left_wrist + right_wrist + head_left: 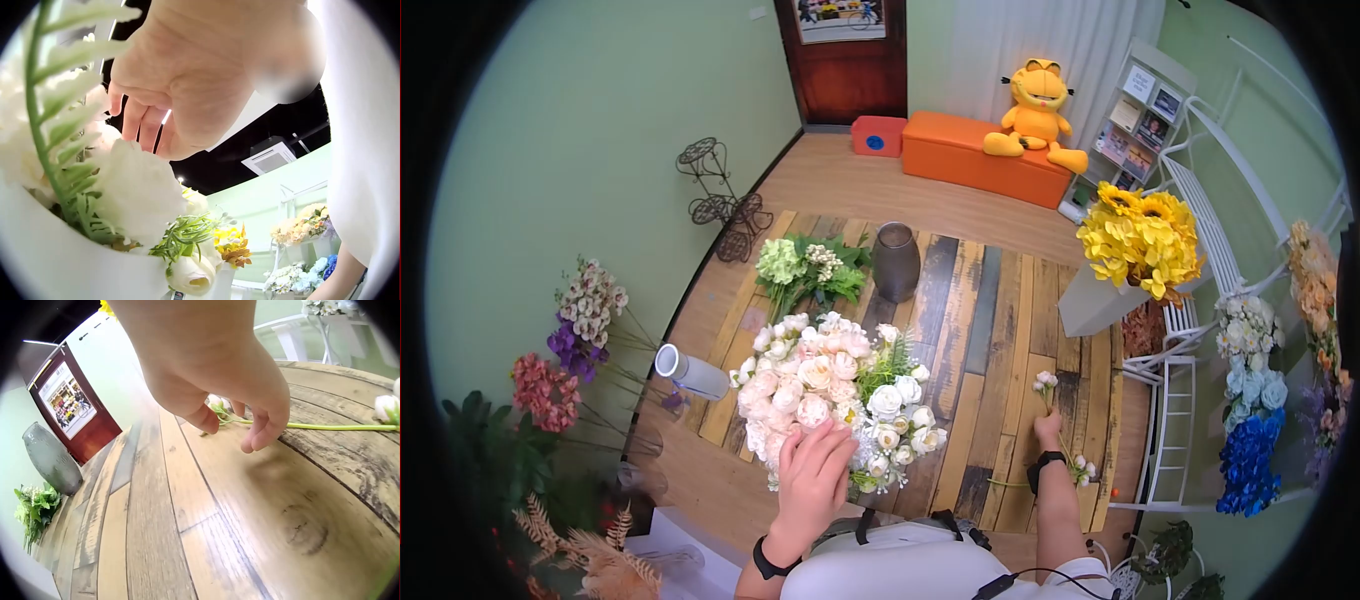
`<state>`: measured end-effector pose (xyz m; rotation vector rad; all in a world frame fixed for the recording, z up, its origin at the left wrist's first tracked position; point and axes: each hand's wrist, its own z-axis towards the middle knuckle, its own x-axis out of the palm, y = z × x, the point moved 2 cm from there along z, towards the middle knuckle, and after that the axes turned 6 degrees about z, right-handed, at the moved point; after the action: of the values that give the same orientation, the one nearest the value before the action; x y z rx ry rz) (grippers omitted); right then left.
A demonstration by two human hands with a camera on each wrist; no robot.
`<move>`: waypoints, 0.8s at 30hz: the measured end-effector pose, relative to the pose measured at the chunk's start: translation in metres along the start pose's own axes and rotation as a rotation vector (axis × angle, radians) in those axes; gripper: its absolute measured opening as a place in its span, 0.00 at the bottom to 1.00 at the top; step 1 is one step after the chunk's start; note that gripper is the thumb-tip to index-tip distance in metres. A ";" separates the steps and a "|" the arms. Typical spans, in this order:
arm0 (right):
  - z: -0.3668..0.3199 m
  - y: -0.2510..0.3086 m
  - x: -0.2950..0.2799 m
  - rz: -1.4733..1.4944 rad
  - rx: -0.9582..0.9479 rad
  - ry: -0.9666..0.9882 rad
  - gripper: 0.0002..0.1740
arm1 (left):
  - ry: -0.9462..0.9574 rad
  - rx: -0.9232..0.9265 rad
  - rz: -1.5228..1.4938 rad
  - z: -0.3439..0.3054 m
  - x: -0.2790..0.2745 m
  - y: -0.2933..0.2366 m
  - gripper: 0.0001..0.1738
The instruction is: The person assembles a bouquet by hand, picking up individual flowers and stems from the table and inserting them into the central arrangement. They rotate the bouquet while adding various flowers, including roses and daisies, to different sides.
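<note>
My left hand lies against the front of a full bouquet of pink and white flowers, its fingers relaxed and slightly bent. In the left wrist view, the left hand hangs above white blooms and a fern frond. My right hand is low over the table's right part, beside a small white flower. In the right wrist view, a gap shows between thumb and fingers of the right hand; a green stem runs behind them. Whether they touch it is unclear.
A grey glass vase and green foliage stand and lie at the table's back. Yellow flowers fill a pale container at right. A white vase is left of the bouquet. Another white flower lies beside my right forearm.
</note>
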<state>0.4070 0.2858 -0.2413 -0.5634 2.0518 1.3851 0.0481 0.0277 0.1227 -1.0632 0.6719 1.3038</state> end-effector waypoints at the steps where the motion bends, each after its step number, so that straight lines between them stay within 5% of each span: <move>1: -0.002 0.007 -0.004 -0.061 0.037 -0.037 0.23 | 0.027 0.023 -0.035 0.001 0.001 -0.001 0.18; 7: -0.006 0.038 -0.008 -0.240 0.102 -0.037 0.19 | 0.034 0.008 0.008 0.012 0.011 -0.008 0.18; 15: 0.004 0.040 -0.004 -0.378 0.007 -0.022 0.09 | 0.146 -0.077 0.075 0.025 0.022 -0.021 0.33; 18: 0.023 0.039 -0.009 -0.181 -0.131 -0.098 0.07 | 0.157 -0.085 0.082 0.028 0.025 -0.025 0.35; 20: 0.022 0.076 -0.031 0.022 -0.357 -0.169 0.08 | 0.179 -0.090 0.070 0.027 0.027 -0.025 0.35; 24: -0.001 0.155 -0.074 0.399 -0.464 -0.101 0.09 | 0.169 -0.016 0.086 0.024 0.031 -0.028 0.37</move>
<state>0.3625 0.3431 -0.0863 -0.2615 1.8257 2.1053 0.0770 0.0649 0.1116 -1.1780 0.8434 1.3042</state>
